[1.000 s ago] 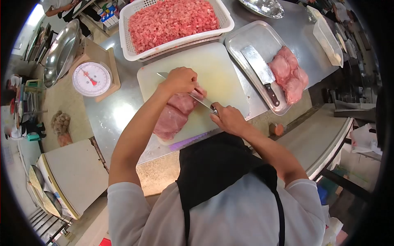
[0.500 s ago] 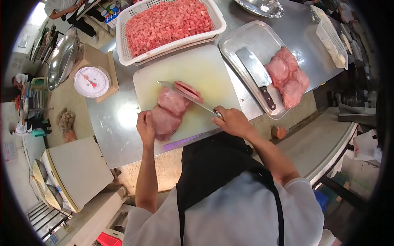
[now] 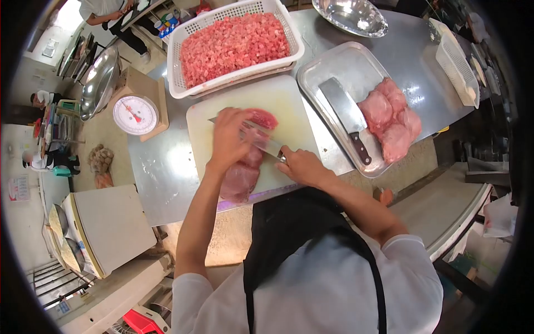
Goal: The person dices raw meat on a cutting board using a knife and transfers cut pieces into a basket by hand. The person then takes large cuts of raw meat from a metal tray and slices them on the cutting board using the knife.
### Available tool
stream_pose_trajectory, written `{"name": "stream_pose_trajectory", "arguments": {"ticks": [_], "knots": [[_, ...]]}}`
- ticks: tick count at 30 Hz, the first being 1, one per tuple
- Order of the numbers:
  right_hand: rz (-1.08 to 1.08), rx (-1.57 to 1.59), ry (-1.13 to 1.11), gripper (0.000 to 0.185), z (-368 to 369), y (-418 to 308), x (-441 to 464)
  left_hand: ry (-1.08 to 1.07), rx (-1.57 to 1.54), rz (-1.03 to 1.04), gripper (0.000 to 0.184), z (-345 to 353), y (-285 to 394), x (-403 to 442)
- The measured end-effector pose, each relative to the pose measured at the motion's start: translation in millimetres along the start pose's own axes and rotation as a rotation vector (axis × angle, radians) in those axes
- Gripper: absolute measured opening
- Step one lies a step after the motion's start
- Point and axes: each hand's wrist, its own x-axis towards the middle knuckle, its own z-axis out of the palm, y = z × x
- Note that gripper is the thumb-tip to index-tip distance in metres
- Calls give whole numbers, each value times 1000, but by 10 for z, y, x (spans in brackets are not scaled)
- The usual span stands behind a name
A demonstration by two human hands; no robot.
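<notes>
My right hand (image 3: pixel 303 166) is closed round the handle of a long knife. The knife's blade (image 3: pixel 272 146) lies across a piece of raw meat (image 3: pixel 241 181) on the white cutting board (image 3: pixel 292 106). My left hand (image 3: pixel 229 136) is over the blade's far part and the meat. Its fingers are smeared by motion, so I cannot tell how they are set. Just beyond the blade, cut slices of meat (image 3: pixel 261 117) show a red face. Part of the meat is hidden under my left hand.
A white basket (image 3: pixel 174 67) of diced meat stands behind the board. On the right, a metal tray (image 3: pixel 311 72) holds a cleaver (image 3: pixel 342 103) and more raw meat (image 3: pixel 391 119). A dial scale (image 3: pixel 135 115) is on the left, a metal bowl (image 3: pixel 356 19) at the back. Another person (image 3: pixel 105 11) stands far left.
My left hand has moved from the meat's near left side up and forward, over the blade and the slices. The knife stays in my right hand. The whole view has shifted slightly.
</notes>
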Motion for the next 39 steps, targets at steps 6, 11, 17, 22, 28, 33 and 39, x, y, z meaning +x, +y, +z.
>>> {"name": "stream_pose_trajectory", "arguments": {"ticks": [6,11,17,22,28,33,39], "knots": [[16,22,-64,53,-57,-23,2,-640,105,-166,33,516,-295,437],[33,47,-87,58,-134,-94,-26,-564,178,-58,39,596,-446,436],[6,57,-81,58,-109,-21,-30,-732,281,-91,33,659,-479,500],[1,61,-60,54,-94,-40,-19,-954,230,-206,28,217,-312,564],[-18,46,-30,52,-124,-40,-66,-885,325,-151,29,201,-177,508],[69,1,-107,47,-250,154,-501,-882,309,-113,27,277,-175,514],[3,7,-84,46,-828,430,-1396,-866,75,-142,20,212,-396,547]]}}
